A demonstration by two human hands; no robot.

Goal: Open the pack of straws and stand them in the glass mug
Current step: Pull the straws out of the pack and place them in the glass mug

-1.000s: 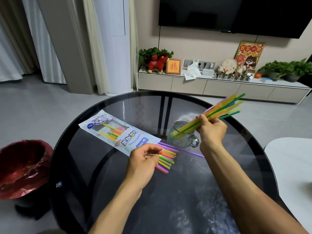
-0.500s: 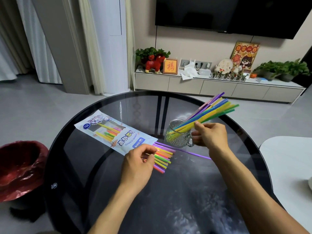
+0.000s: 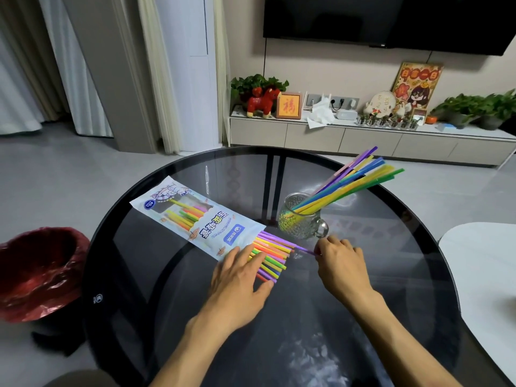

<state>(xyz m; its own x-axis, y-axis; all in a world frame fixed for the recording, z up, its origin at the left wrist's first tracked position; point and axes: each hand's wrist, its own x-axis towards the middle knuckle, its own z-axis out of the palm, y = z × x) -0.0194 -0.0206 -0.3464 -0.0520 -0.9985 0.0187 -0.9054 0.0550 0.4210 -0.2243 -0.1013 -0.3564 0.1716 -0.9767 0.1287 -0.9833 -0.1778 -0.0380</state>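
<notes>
A white straw pack [image 3: 195,216] lies open on the round black glass table [image 3: 405,289], coloured straws [image 3: 272,254] sticking out of its near end. My left hand [image 3: 237,277] rests flat on the pack's mouth and those straws. A textured glass mug [image 3: 300,219] stands behind them with a bundle of straws [image 3: 351,182] leaning out to the right. My right hand [image 3: 340,261] sits just in front of the mug, fingertips pinched on the end of a single purple straw [image 3: 303,249] lying on the table.
A red-lined bin [image 3: 39,272] stands on the floor to the left of the table. A white table edge [image 3: 485,275] is close on the right. A low cabinet [image 3: 363,138] with plants and ornaments runs along the back wall.
My right hand let go of the bundle, which now leans in the mug, and dropped down to the purple straw on the table. My left hand spread flatter over the pack's mouth.
</notes>
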